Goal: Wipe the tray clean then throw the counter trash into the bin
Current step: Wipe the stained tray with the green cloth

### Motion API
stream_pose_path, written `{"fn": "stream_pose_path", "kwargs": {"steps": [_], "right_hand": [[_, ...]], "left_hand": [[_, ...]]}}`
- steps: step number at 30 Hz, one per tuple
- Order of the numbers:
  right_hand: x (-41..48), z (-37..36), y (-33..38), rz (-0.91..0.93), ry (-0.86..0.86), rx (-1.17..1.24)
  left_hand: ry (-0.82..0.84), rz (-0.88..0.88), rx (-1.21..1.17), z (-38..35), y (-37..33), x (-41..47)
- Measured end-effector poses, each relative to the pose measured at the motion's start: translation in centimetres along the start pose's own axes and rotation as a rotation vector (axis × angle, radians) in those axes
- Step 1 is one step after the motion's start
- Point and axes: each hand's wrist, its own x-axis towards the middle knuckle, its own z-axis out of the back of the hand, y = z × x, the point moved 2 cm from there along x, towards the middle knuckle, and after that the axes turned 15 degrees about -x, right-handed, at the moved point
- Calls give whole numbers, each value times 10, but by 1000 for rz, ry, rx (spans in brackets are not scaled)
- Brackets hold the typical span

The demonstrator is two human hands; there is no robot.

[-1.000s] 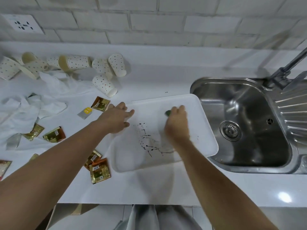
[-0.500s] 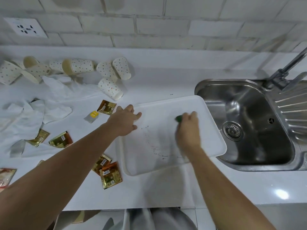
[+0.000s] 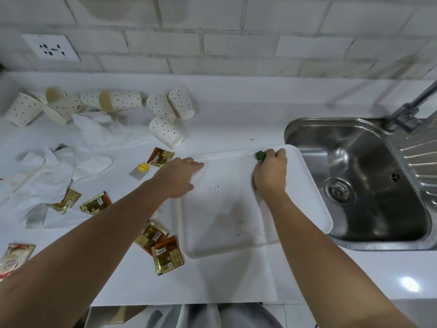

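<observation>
The right hand (image 3: 269, 176) curls round a green sponge (image 3: 260, 155) at the far end of the white tray (image 3: 307, 209). The left hand (image 3: 178, 177) lies flat on the tray's far left corner, fingers straight, holding nothing. The tray's right edge overlaps the sink (image 3: 354, 185) rim, so a hard stroke could skid or tip it in. Faint smears (image 3: 246, 229) could be missed. Paper cups (image 3: 165, 129), sachets (image 3: 165, 256) and crumpled tissue (image 3: 47, 171) litter the white bench (image 3: 236, 280) below a brick wall (image 3: 236, 43). No bin shows.
</observation>
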Motion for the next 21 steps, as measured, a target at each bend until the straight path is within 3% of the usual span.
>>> {"fn": "stream_pose_path", "kwargs": {"steps": [3, 5, 9, 14, 17, 21], "right_hand": [[-3, -17, 40, 27, 21, 43], [-17, -27, 63, 159, 31, 46], [-58, -25, 75, 601, 30, 19], [-87, -7, 24, 1114, 156, 36], [-97, -1, -10, 1155, 220, 79], [-78, -3, 1, 949, 130, 133]], "left_hand": [[-18, 14, -82, 2, 0, -3], [-30, 41, -134, 3, -1, -4], [-18, 94, -137, 6, 1, -7], [10, 148, -100, 7, -2, -8], [14, 144, -93, 9, -7, -9], [21, 120, -128, 13, -7, -11]]}}
